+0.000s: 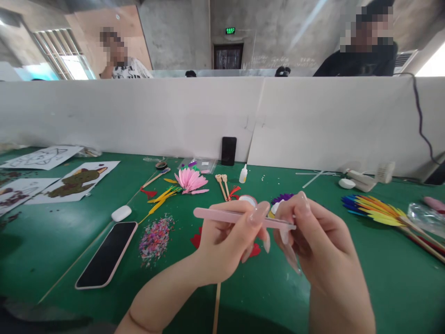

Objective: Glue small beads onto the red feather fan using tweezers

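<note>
My left hand [225, 241] is closed around pink tweezers [222, 215], held level above the green table. My right hand [313, 236] pinches at the tweezers' tip; what sits between its fingertips is too small to make out. Under the hands lie red paper petals [196, 240] and a thin wooden stick [217, 306]. Just beyond the hands are a round tape roll [247, 200] and a purple paper flower [281, 198].
A phone in a pink case [107, 254], a white earbud case [121, 213], a confetti heap [155, 237], a pink paper flower [190, 180], a glue bottle [243, 174] and a rainbow feather fan [377, 209] lie on the table [52, 250]. Two people sit behind the white divider [194, 116].
</note>
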